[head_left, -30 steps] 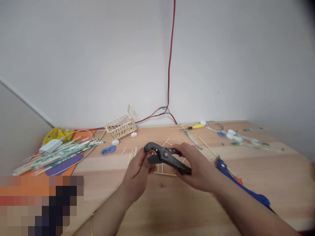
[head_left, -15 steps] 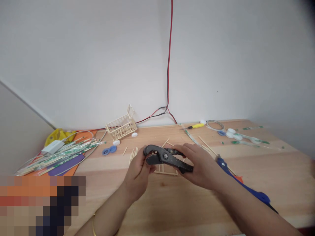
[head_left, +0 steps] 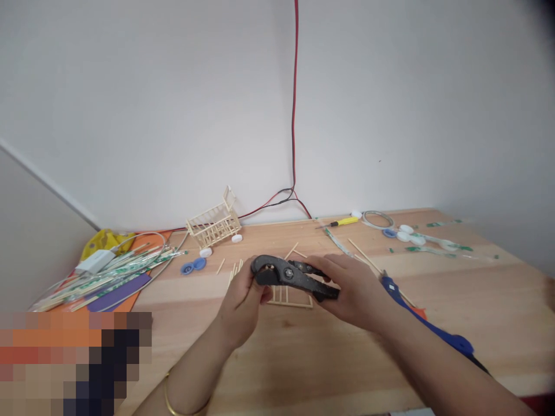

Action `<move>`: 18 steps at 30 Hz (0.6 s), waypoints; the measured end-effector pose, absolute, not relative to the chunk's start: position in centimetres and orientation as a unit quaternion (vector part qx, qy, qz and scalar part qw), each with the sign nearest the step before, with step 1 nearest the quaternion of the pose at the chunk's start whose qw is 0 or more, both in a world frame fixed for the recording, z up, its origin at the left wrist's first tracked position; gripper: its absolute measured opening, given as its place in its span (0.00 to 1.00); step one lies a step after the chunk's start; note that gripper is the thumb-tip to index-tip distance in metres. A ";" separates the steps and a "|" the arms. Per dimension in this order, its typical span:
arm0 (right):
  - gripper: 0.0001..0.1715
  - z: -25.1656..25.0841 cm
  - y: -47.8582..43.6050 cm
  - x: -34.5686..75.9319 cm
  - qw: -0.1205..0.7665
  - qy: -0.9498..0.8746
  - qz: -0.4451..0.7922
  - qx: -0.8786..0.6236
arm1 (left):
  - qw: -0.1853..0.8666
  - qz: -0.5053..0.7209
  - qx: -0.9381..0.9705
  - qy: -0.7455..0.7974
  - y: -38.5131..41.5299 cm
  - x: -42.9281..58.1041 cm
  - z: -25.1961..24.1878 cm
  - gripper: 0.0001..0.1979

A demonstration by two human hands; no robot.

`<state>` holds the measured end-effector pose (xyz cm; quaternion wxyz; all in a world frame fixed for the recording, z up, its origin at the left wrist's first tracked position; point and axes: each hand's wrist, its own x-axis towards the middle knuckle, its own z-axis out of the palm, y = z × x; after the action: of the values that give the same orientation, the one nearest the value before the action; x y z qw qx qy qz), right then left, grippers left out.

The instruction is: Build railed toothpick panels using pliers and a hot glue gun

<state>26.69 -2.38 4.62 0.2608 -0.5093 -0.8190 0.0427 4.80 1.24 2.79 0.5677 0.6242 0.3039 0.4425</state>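
Observation:
Black pruning shears (head_left: 290, 274) are gripped by my right hand (head_left: 353, 289), its fingers wrapped round the handles. The curved jaws point left and look nearly closed, with a small pale bit showing between them. My left hand (head_left: 240, 309) is closed right beside the jaws; whatever its fingers pinch is hidden behind the tool. Below and behind the shears, a small frame of wooden sticks (head_left: 289, 304) lies flat on the table, partly covered. Several short cut sticks (head_left: 235, 270) lie just past my left hand.
A stick-built cart-like model (head_left: 214, 225) stands by the wall, with white caps (head_left: 206, 252) and blue caps (head_left: 193, 266) near it. Wrapped sticks (head_left: 125, 271) pile up at left. A blue glue gun (head_left: 427, 320) lies beside my right forearm; a yellow screwdriver (head_left: 344, 222) is farther back.
The shears' jaws have closed further and the handles have come nearer together. Both hands stay almost in place, while the view shifts slightly.

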 end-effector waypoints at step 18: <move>0.29 4.4 -2.2 26.7 0.270 -0.821 0.084 -0.495 | 0.543 0.455 0.648 0.281 1.6 4.9 2.4 0.12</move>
<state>26.74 -2.21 4.40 0.2705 -0.4954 -0.8213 0.0836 4.88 1.61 2.42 0.5426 0.6478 0.2807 0.4552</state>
